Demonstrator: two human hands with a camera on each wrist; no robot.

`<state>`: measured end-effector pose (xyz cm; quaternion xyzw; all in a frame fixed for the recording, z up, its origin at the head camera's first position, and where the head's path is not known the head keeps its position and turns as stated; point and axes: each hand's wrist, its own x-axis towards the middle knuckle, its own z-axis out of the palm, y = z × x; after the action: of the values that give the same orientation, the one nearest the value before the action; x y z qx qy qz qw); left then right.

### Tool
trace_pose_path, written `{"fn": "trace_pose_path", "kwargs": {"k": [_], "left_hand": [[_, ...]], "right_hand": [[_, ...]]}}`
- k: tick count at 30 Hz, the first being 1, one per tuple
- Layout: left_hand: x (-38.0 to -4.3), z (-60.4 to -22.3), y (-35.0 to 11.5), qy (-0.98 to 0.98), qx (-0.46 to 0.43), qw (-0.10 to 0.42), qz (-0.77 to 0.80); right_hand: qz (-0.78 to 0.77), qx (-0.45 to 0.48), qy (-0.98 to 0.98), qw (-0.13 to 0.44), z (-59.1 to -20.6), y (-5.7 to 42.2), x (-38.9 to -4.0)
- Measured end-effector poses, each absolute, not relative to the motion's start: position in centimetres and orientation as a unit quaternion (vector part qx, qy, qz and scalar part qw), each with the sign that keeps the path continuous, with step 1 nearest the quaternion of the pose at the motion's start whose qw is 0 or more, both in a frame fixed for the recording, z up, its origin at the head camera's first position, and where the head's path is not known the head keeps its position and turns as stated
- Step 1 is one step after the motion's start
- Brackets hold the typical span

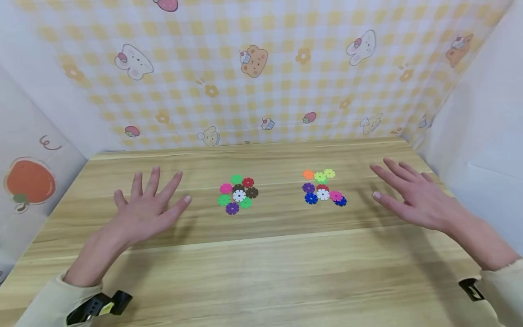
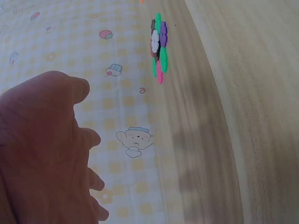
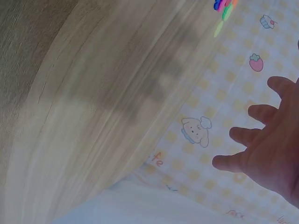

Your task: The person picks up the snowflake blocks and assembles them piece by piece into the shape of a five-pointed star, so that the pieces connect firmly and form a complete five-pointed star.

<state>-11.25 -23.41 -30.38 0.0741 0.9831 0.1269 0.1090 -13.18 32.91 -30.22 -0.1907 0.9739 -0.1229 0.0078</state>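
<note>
Two small piles of flat, notched plastic discs lie on the wooden table. In the head view the left pile has a white disc (image 1: 239, 195) on top, with green, pink, red, brown and a purple disc (image 1: 232, 208) around it. The right pile holds another white disc (image 1: 323, 194), an orange disc (image 1: 308, 174), yellow-green, blue, purple and pink ones. My left hand (image 1: 143, 206), fingers spread, hovers left of the left pile and holds nothing. To the right of the right pile, my right hand (image 1: 416, 195) is also spread above the table, touching no disc.
The wooden table (image 1: 269, 272) backs onto a yellow checked cloth (image 1: 286, 91) with cartoon prints. White cloth walls (image 1: 482, 136) flank it on both sides. Black straps (image 1: 98, 306) circle both sleeves.
</note>
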Motion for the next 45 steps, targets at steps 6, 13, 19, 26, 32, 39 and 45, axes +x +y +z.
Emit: {"fn": "trace_pose_path", "kwargs": {"k": [6, 13, 19, 26, 32, 39, 45], "left_hand": [[-11.3, -31.0, -23.2, 0.981, 0.091, 0.110, 0.130], [-12.0, -31.9, -22.1, 0.980, 0.139, 0.089, 0.107], [-13.1, -32.4, -20.0, 0.974, 0.171, 0.050, 0.137], [-14.8, -33.5, -18.7, 0.956, 0.149, 0.059, 0.244], [-16.0, -34.1, -18.4, 0.942, 0.146, 0.089, 0.289], [-16.8, -34.2, -17.3, 0.931, 0.151, 0.106, 0.314], [-16.8, -34.9, -16.7, 0.935, 0.139, 0.090, 0.312]], "right_hand": [[-0.092, -0.195, 0.976, 0.024, -30.1, 32.0, -13.5], [-0.097, -0.218, 0.970, 0.046, -31.4, 30.2, -14.2], [-0.114, -0.218, 0.968, 0.057, -32.1, 28.6, -14.7], [-0.249, -0.158, 0.951, 0.090, -33.7, 27.4, -16.0], [-0.354, -0.111, 0.922, 0.113, -34.7, 27.4, -16.7], [-0.397, -0.095, 0.905, 0.120, -35.3, 26.6, -16.9], [-0.385, -0.090, 0.913, 0.103, -35.7, 25.7, -16.9]]}}
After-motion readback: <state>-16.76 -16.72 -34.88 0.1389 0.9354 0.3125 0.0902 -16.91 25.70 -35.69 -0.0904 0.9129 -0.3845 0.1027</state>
